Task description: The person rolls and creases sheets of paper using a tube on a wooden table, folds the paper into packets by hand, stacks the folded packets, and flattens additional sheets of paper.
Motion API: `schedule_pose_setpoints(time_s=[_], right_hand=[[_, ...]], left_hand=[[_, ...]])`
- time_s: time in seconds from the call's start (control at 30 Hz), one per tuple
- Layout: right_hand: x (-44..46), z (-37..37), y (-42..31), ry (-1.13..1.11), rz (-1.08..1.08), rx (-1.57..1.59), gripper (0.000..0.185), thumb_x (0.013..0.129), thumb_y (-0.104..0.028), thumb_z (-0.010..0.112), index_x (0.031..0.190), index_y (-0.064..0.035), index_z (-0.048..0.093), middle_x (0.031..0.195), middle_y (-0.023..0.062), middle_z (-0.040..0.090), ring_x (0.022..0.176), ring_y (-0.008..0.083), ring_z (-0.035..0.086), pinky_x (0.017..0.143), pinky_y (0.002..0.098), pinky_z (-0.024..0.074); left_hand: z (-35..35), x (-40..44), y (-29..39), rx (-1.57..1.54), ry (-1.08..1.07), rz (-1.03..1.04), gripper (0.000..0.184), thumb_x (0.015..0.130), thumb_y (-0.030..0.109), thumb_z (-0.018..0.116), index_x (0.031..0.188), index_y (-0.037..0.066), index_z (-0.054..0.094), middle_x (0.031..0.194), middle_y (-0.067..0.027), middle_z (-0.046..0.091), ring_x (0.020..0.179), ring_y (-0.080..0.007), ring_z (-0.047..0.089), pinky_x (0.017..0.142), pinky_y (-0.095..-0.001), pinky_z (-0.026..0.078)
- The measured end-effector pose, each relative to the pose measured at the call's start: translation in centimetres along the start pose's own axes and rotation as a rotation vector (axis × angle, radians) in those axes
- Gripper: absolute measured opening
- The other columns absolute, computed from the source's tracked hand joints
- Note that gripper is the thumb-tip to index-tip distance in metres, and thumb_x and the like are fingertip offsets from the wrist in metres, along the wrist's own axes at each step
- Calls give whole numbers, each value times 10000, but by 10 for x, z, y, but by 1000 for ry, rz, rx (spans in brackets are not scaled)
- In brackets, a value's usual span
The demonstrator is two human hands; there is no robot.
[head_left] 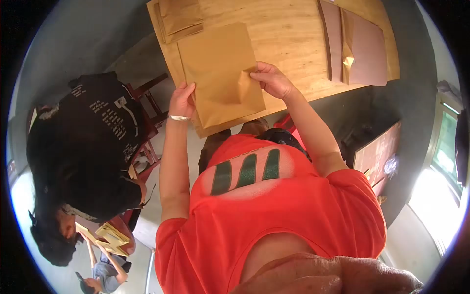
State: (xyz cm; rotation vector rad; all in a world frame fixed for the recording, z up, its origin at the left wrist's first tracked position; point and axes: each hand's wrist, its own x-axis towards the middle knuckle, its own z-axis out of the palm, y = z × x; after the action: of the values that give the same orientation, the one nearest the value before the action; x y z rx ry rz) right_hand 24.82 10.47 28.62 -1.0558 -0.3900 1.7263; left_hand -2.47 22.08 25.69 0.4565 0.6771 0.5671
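Note:
A large brown paper envelope (223, 68) lies at the near edge of the wooden table (289, 39), between my two hands. My left hand (182, 101), with a silver bracelet at its wrist, pinches the envelope's left edge. On the right edge, my right hand (272, 81) grips the paper between thumb and fingers. The sheet has a crease and a shiny dent near its right side. Under its left edge, another layer of brown paper shows.
More brown envelopes (178, 17) lie at the table's top left. Flat brown-purple sheets (362, 46) with a folded golden strip rest at the right end. A person in black (88, 147) is at the left, and another person (105, 272) holds papers beyond.

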Motion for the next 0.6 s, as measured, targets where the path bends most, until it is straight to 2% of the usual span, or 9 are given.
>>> schedule_pose_setpoints(time_s=[0.03, 0.13, 0.23, 0.33, 0.4, 0.6], right_hand=[[4, -3, 5, 8, -4, 7, 331, 922, -106, 550, 1242, -23, 562, 1156, 58, 639, 1051, 157, 612, 913, 321, 486], [14, -12, 13, -6, -16, 23, 337, 917, -115, 557, 1241, -25, 563, 1156, 58, 641, 1046, 156, 616, 905, 314, 486], [22, -14, 19, -1, -31, 84, 321, 930, -163, 566, 1222, -29, 572, 1128, 48, 645, 1004, 146, 622, 882, 309, 490], [29, -10, 16, 128, 6, 3, 311, 946, -236, 573, 1178, -31, 594, 1062, 27, 650, 945, 117, 611, 849, 289, 484], [32, -5, 15, 236, -104, -179, 321, 942, -295, 594, 1126, -32, 617, 997, 3, 646, 892, 85, 584, 803, 259, 474], [42, -9, -1, 286, -255, -67, 285, 912, -257, 649, 1068, -19, 637, 970, -8, 651, 876, 62, 572, 771, 222, 467]], left_hand=[[-1, 5, 4, 92, 19, -7, 326, 935, 94, 530, 1248, 1, 529, 1186, -102, 619, 1080, -221, 603, 924, -362, 494], [-3, 8, 8, 56, 21, 4, 305, 933, 47, 514, 1232, -1, 538, 1180, -98, 623, 1048, -207, 620, 888, -344, 514], [-2, 10, 9, 62, 56, -18, 287, 938, 45, 499, 1217, -3, 546, 1169, -99, 631, 1030, -202, 630, 872, -333, 521], [-1, 13, 7, 95, 102, -8, 285, 935, 42, 499, 1213, -1, 547, 1162, -106, 635, 1026, -202, 633, 877, -336, 519], [2, 14, 6, 101, 86, -17, 284, 933, 44, 502, 1209, 0, 548, 1159, -110, 636, 1027, -203, 633, 877, -334, 518], [7, 18, 12, 158, 19, -20, 290, 918, 47, 521, 1202, -2, 550, 1168, -116, 632, 1050, -210, 623, 907, -337, 496]])
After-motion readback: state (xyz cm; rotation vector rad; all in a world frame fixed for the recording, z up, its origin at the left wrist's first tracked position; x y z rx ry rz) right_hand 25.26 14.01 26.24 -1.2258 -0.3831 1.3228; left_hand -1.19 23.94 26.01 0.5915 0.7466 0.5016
